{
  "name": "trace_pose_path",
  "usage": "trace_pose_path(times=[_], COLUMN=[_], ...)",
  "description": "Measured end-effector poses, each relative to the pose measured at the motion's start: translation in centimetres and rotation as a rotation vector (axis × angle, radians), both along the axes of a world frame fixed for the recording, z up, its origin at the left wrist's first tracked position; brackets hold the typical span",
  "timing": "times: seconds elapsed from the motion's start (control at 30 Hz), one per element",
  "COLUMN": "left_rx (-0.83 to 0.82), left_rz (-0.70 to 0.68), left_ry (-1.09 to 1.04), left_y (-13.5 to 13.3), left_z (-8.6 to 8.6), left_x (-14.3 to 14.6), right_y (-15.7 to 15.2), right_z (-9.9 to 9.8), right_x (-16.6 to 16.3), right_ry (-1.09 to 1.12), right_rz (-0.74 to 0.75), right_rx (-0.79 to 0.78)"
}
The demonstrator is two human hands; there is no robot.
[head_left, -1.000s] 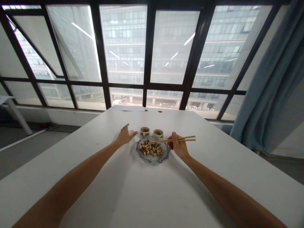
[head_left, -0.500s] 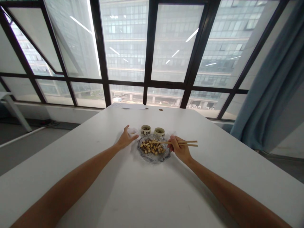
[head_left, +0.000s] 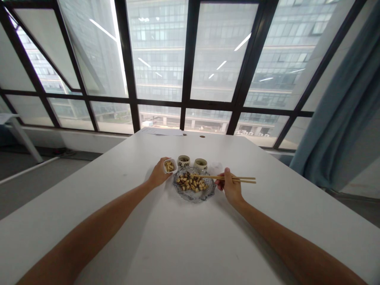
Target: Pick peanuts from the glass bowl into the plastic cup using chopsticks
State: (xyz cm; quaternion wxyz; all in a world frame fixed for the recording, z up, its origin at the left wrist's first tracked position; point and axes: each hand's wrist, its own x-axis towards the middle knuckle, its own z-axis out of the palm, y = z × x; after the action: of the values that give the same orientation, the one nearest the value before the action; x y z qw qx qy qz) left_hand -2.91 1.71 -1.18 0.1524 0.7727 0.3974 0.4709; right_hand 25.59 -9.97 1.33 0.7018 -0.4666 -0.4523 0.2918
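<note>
My left hand [head_left: 158, 173] grips a small white plastic cup [head_left: 175, 167], tipped so its opening faces me, with light brown nuts [head_left: 169, 166] inside. Beside it on the table stands a scalloped clear glass bowl [head_left: 194, 196] holding a heap of mixed nuts [head_left: 192, 183]. My right hand [head_left: 231, 188] holds a pair of wooden chopsticks [head_left: 245, 179] whose tips reach over the heap. Just behind the bowl stand two small cream-coloured cups: the left one [head_left: 183, 161] bears dark characters and has dark bits inside, the right one [head_left: 200, 164] shows a greenish interior.
A see-through plastic cup [head_left: 216, 168] stands behind my right hand. White papers [head_left: 163, 132] lie at the far end of the white table [head_left: 190, 245], near two round brown spots. Beyond are dark-framed windows, with a blue curtain [head_left: 329, 118] to the right.
My left hand, open beside the plastic cup before, now has hold of it and has tilted it toward me. My right hand has shifted slightly right with the chopsticks.
</note>
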Motion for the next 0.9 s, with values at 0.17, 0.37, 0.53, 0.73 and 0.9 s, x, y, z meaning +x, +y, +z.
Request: trace_pose_path(times=[0.17,0.37,0.53,0.73,0.9], left_rx=[-0.022,-0.075,-0.159,-0.204,0.024], left_rz=[0.019,0.085,0.133,0.153,0.189], left_ry=[0.011,-0.01,-0.026,0.057,0.096], left_y=[-0.1,0.5,1.2,1.3,1.2], left_z=[0.1,-0.3,-0.8,-0.9,1.9], left_x=[0.1,0.0,-0.2,-0.4,1.0], right_y=[0.0,0.1,0.6,0.5,0.7], right_z=[-0.2,-0.4,-0.5,0.4,3.2], right_x=[0.0,0.1,0.7,1.3,3.6], right_ry=[0.053,0.054,0.118,0.169,-0.081], right_rz=[-0.019,0.0,-0.012,-0.032,-0.1], right_rx=[-0.028,-0.031,-0.051,-0.047,0.116])
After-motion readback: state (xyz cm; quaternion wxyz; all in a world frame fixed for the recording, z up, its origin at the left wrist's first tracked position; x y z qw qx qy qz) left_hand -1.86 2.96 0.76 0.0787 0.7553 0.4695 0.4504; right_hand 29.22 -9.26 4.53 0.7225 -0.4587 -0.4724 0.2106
